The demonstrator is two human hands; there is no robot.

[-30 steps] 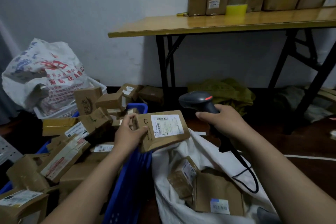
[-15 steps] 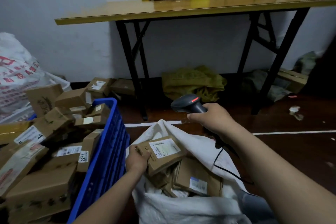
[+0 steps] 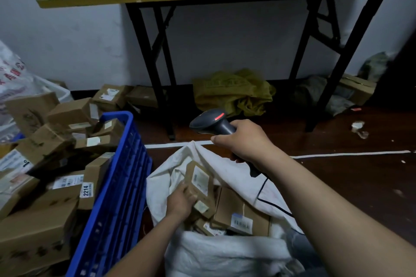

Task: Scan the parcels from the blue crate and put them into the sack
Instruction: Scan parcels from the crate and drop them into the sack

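Lower now than a moment ago, the parcel [image 3: 199,179] stands tilted inside the sack [image 3: 225,254], gripped at its lower-left edge by the left hand [image 3: 180,202]. Above it, the right hand [image 3: 245,141] clasps the scanner [image 3: 209,122]. Left of the sack sits the blue crate [image 3: 117,186].

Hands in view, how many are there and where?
2. The left hand grips a parcel inside the white sack; the right hand holds the scanner near its far rim. None hidden.
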